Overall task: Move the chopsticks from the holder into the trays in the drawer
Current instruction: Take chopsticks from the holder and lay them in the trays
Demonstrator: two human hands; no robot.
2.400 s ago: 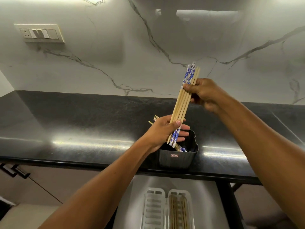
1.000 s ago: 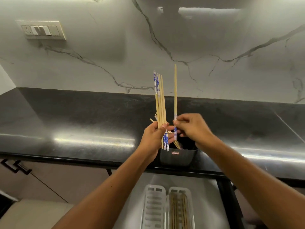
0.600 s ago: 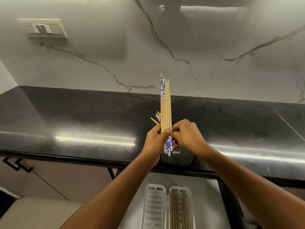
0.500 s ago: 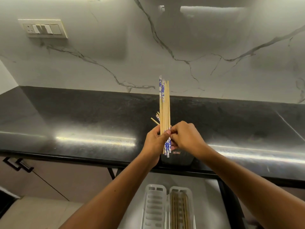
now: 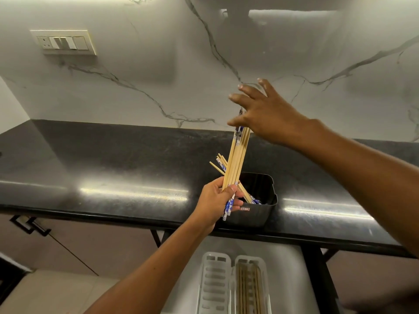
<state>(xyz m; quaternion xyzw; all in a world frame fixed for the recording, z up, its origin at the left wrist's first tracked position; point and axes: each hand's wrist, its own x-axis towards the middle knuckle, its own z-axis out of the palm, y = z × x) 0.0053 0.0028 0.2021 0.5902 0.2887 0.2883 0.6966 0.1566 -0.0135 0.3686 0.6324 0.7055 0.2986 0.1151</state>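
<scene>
Since half a second ago the right hand has lifted from beside the left hand to the top of the bundle, and the bundle has tipped from upright to leaning right. Left fingers are curling round the bundle's lower end, thumb pressing across the sticks, gripping them just above the holder. Right fingers are spreading wide and nearly straight, while the thumb is lying against the bundle's upper tips; whether it is pinching them I cannot tell. More chopsticks are leaning out of the holder toward the left, behind the bundle. That black holder is sitting at the front edge of the counter. Below, the drawer is standing open with two white trays side by side: the left tray showing only its slots, the right tray holding several sticks lying lengthwise
</scene>
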